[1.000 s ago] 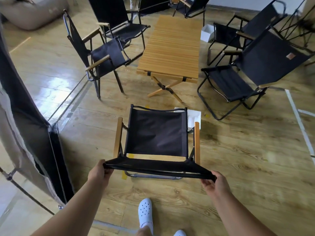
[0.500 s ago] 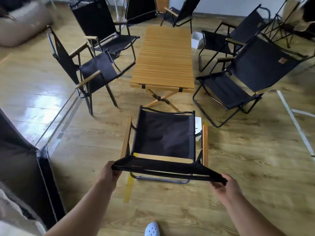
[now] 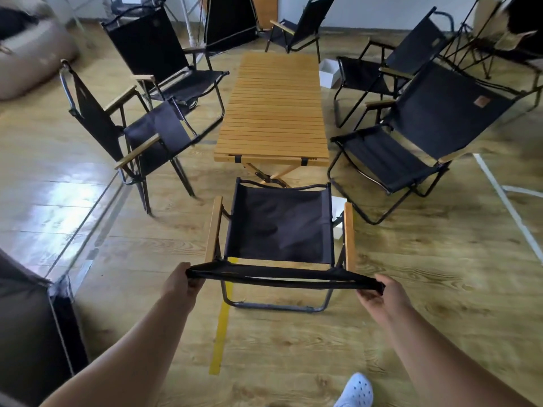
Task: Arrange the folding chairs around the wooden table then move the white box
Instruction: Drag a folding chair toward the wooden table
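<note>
Both hands on the chair back, at the near end of the table.

My left hand (image 3: 179, 284) and right hand (image 3: 379, 293) each curl round one top corner of the folding chair (image 3: 279, 227), gripping its black fabric back. The chair faces the near short end of the wooden table (image 3: 273, 113), its seat front close to the table's crossed legs. That fabric edge is soft, so I judge an uneven push could let it twist and skew the chair. A white box (image 3: 338, 218) sits on the floor just beside the chair's right armrest, partly hidden; shoving forward or right could knock it. The neighbouring chair (image 3: 411, 142) stands near on the right, and the frames could snag. A second box (image 3: 329, 73) lies by the table's far right corner.
</note>
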`<state>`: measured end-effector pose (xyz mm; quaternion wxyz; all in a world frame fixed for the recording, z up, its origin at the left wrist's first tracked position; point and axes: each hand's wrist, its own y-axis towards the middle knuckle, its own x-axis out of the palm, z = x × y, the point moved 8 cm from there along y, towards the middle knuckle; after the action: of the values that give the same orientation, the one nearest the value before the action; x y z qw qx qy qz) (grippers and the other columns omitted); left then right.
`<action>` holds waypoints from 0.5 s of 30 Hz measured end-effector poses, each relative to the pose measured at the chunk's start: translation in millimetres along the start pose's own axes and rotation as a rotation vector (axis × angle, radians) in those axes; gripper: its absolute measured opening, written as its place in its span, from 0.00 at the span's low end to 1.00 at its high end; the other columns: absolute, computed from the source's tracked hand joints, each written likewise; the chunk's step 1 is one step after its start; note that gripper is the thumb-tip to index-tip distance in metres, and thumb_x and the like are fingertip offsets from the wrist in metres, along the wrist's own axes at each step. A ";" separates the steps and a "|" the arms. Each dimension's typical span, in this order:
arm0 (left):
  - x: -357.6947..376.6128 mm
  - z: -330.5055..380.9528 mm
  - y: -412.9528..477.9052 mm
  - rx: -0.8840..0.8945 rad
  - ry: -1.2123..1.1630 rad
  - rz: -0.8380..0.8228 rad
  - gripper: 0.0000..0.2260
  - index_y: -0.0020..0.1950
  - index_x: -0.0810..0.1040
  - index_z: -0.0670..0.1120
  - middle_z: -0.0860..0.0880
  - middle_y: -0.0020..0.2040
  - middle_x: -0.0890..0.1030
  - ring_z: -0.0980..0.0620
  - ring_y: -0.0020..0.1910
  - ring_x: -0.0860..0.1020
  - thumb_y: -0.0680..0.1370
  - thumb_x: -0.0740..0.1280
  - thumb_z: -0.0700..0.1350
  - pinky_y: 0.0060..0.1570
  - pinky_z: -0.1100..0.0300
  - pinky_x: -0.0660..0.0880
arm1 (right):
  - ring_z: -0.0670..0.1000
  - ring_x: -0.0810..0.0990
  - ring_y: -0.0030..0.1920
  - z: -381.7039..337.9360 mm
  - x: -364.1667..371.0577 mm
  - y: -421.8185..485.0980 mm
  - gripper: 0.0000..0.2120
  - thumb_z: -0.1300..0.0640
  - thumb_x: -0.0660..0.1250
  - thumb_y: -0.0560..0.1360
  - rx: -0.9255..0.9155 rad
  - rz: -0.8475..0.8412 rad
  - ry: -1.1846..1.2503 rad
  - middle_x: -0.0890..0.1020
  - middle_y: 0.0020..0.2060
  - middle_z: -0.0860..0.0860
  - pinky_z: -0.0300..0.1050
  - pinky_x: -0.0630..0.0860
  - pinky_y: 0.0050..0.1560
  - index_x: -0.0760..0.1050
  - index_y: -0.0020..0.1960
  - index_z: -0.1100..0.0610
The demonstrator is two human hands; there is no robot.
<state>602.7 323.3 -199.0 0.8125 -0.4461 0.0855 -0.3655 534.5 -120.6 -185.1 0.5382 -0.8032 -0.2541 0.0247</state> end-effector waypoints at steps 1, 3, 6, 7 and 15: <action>4.0 0.7 2.4 0.006 -0.001 0.002 0.07 0.42 0.68 0.40 0.42 0.38 0.73 0.47 0.38 0.76 0.80 0.61 0.39 0.49 0.53 0.78 | 0.61 0.76 0.59 -3.4 4.4 2.3 0.04 0.62 0.61 0.79 -0.007 -0.006 0.002 0.75 0.59 0.63 0.56 0.73 0.62 0.70 0.51 0.63; 10.2 3.5 7.9 0.020 0.000 0.010 0.07 0.42 0.69 0.40 0.42 0.38 0.73 0.47 0.38 0.76 0.80 0.61 0.39 0.50 0.52 0.78 | 0.61 0.76 0.61 -8.0 13.5 5.8 0.08 0.63 0.61 0.79 -0.013 -0.022 0.009 0.75 0.58 0.63 0.57 0.72 0.64 0.70 0.57 0.64; 18.5 9.2 15.3 0.041 0.000 0.008 0.06 0.43 0.69 0.40 0.41 0.39 0.74 0.47 0.39 0.77 0.79 0.61 0.38 0.50 0.53 0.78 | 0.62 0.76 0.59 -13.3 26.8 6.4 0.05 0.63 0.60 0.79 -0.011 -0.041 -0.019 0.76 0.56 0.64 0.57 0.73 0.63 0.71 0.54 0.64; 19.9 10.3 16.3 0.043 -0.004 0.010 0.05 0.43 0.69 0.40 0.41 0.39 0.74 0.47 0.38 0.77 0.79 0.61 0.38 0.48 0.53 0.80 | 0.61 0.76 0.57 -14.3 29.7 6.7 0.03 0.63 0.60 0.79 -0.013 -0.046 -0.026 0.76 0.53 0.64 0.56 0.73 0.62 0.70 0.51 0.64; 7.5 5.0 7.6 0.028 0.001 0.103 0.07 0.42 0.70 0.41 0.42 0.39 0.75 0.48 0.36 0.77 0.79 0.63 0.41 0.43 0.64 0.77 | 0.63 0.78 0.54 -12.3 24.3 3.8 0.07 0.64 0.61 0.79 -0.013 -0.076 -0.039 0.76 0.54 0.64 0.58 0.74 0.62 0.70 0.56 0.63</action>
<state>614.3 324.0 -200.7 0.8364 -0.4293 0.1037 -0.3246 560.9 -121.6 -177.6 0.5285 -0.7958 -0.2951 0.0184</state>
